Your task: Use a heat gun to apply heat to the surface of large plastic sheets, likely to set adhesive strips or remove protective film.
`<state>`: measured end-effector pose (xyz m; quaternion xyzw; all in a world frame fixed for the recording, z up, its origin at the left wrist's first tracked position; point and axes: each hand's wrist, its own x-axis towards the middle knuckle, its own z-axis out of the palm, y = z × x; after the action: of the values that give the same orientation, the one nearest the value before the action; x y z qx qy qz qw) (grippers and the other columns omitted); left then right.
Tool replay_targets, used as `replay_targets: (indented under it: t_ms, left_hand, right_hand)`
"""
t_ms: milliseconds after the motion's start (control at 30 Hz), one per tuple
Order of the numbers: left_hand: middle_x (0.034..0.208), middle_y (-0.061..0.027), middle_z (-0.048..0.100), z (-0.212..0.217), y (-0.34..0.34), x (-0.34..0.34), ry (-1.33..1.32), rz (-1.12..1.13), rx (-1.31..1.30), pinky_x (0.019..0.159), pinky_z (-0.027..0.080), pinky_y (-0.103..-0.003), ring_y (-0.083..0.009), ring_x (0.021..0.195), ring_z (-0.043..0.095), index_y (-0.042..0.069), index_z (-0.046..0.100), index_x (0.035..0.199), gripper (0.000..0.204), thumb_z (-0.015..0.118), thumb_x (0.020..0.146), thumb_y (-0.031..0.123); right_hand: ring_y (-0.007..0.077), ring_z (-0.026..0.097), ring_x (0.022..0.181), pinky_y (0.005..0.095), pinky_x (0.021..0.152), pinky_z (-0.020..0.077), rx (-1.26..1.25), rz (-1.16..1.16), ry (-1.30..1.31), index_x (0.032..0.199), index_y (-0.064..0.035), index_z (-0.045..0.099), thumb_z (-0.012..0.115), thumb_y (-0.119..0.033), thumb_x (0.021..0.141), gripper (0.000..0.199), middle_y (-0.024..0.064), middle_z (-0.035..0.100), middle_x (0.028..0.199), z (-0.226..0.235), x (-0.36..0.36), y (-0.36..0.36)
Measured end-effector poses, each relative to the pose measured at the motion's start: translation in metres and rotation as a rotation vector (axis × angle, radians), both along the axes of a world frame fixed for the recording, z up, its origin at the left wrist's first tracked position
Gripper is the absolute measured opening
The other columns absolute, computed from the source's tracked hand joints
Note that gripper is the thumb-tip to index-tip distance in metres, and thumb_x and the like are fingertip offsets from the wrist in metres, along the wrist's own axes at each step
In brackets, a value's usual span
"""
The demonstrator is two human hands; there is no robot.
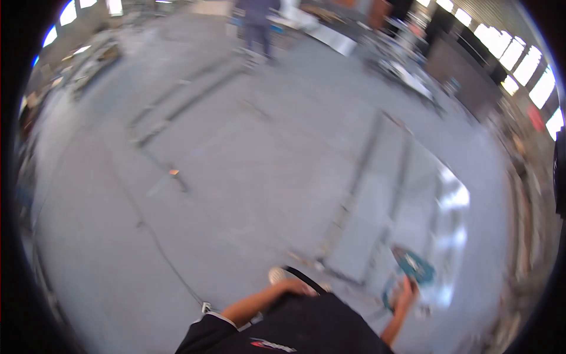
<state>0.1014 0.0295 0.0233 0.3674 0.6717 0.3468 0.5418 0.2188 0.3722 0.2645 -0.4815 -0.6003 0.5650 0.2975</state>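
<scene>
My right hand point(404, 292) is closed on the handle of a teal power tool point(416, 268), low on the right. Its exact kind cannot be made out through the blur. The tool is over the near end of a shiny, see-through-looking sheet point(451, 236) with dark parallel bars point(365, 165) along it. My left hand point(295, 287) is in front of my waist, beside a black strap point(303, 277) and a pale shoe point(277, 275). Motion smears its fingers, so whether it grips anything is unclear.
A thin cable point(162, 251) crosses the grey floor on the left to a white connector point(206, 307). Farther off lies another dark frame point(194, 97), and a person in dark clothing point(257, 29) stands beyond it. Stacked material point(522, 218) lines the right side.
</scene>
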Motion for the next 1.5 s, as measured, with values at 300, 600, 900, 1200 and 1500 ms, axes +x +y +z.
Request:
replay_targets:
  t_ms: [300, 600, 900, 1200, 1500]
  left_hand:
    - [0.090, -0.0113, 0.073, -0.031, 0.008, 0.047, -0.002, 0.103, -0.214, 0.076, 0.050, -0.044, -0.0272, 0.085, 0.067, 0.008, 0.073, 0.093, 0.048, 0.055, 0.090, 0.051]
    - [0.082, -0.0046, 0.065, -0.138, -0.029, 0.059, 0.128, 0.425, -0.242, 0.052, 0.046, -0.033, -0.0154, 0.068, 0.059, 0.010, 0.066, 0.087, 0.024, 0.059, 0.084, 0.033]
    - [0.086, -0.0022, 0.066, -0.067, 0.142, 0.127, -0.195, 0.680, -0.612, 0.065, 0.046, -0.034, -0.0160, 0.081, 0.062, 0.012, 0.068, 0.093, 0.025, 0.060, 0.084, 0.034]
    - [0.091, -0.0171, 0.071, -0.081, 0.361, 0.234, 0.021, 0.211, -0.129, 0.078, 0.051, -0.038, -0.0266, 0.087, 0.068, 0.000, 0.069, 0.101, 0.042, 0.060, 0.086, 0.038]
    - [0.097, -0.0182, 0.071, -0.097, 0.491, 0.272, 0.182, -0.293, -0.001, 0.081, 0.052, -0.040, -0.0295, 0.094, 0.068, 0.001, 0.070, 0.101, 0.051, 0.061, 0.079, 0.046]
  right_hand:
    - [0.0163, 0.054, 0.058, 0.0312, 0.051, 0.0452, 0.272, 0.116, -0.262, 0.100, 0.0066, 0.068, 0.070, -0.010, 0.083, 0.024, 0.0090, 0.065, 0.077, 0.032, 0.085, 0.045]
    - [0.0124, 0.059, 0.072, 0.0290, 0.059, 0.0494, -0.060, 0.104, -0.002, 0.100, -0.0049, 0.067, 0.070, -0.020, 0.088, 0.019, 0.0028, 0.065, 0.087, 0.022, 0.163, 0.100]
    - [0.0124, 0.061, 0.063, 0.0279, 0.058, 0.0495, -0.136, -0.020, 0.147, 0.099, -0.0003, 0.066, 0.070, -0.019, 0.089, 0.021, 0.0051, 0.066, 0.082, 0.024, 0.316, 0.161]
    - [0.0144, 0.061, 0.063, 0.0285, 0.059, 0.0490, -0.111, -0.077, 0.316, 0.099, 0.0000, 0.065, 0.065, -0.014, 0.091, 0.017, 0.0082, 0.066, 0.084, 0.060, 0.399, 0.249]
    - [0.0150, 0.063, 0.063, 0.0283, 0.060, 0.0499, -0.199, -0.075, 0.209, 0.100, 0.0003, 0.065, 0.065, -0.015, 0.091, 0.018, 0.0091, 0.067, 0.085, 0.049, 0.419, 0.328]
